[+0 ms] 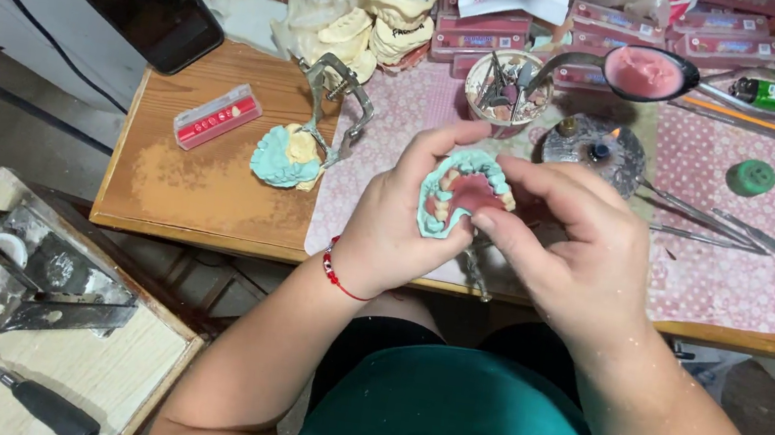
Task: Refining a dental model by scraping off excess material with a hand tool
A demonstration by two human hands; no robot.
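Head view: both hands hold a teal dental cast [455,197] above the near edge of a wooden workbench [212,189].

The horseshoe-shaped cast, with pink wax and pale teeth set in it, has its arch pointing away from the person and its open end toward the body. The left hand [392,223], a red bead bracelet [334,271] on its wrist, cups the cast from the left, fingers curled around its rim. The right hand [573,247] pinches the cast's near right side between thumb and forefinger. Under them lies a pink dotted cloth [733,243]. A second teal cast [284,156] sits by a metal articulator [338,101] to the left; steel tools [735,231] lie to the right.
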